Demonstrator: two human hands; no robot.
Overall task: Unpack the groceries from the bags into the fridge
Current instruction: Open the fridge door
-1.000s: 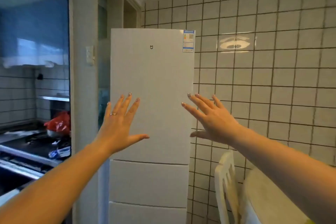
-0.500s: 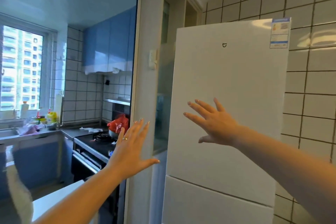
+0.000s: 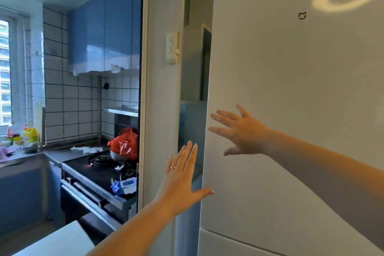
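White fridge (image 3: pixel 291 110) shut | right hand (image 3: pixel 245 133) spread, nearer, fingertips at door's left edge | left hand (image 3: pixel 182 178) spread, empty, beside it

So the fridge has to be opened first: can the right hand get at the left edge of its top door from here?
Probably yes: the open right hand has its fingertips at the fridge door edge, with nothing in between.

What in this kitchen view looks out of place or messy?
The stove top is cluttered: a red plastic bag sits in a metal bowl on the burner, with a blue packet and scraps near the front edge. The fridge door is closed and looks undamaged. Both hands, left and right, are empty.
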